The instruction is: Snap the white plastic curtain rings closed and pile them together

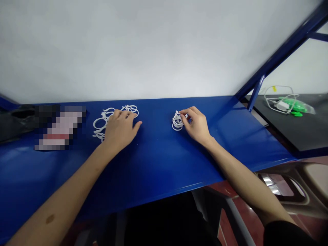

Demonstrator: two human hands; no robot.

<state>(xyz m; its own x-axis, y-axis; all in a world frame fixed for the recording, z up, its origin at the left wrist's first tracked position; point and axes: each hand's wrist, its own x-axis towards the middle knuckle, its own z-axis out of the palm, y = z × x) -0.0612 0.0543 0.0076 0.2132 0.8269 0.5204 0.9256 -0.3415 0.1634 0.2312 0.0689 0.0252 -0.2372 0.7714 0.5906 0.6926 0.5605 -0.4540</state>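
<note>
On the blue shelf (159,160) lie two groups of white plastic rings. My left hand (120,129) rests palm down, fingers stretched out, over the loose spread of rings (101,123) at the left. My right hand (196,124) has its fingertips pinched on the small stacked pile of rings (177,121) near the shelf's middle. Both forearms reach in from the bottom of the view.
A blurred-out object (60,128) and a dark bag (14,123) lie at the shelf's left end. A white wall stands behind. At the right, a black surface (302,130) carries a white cable (279,100) and a green item in plastic (297,106). A blue frame post (282,51) slants up.
</note>
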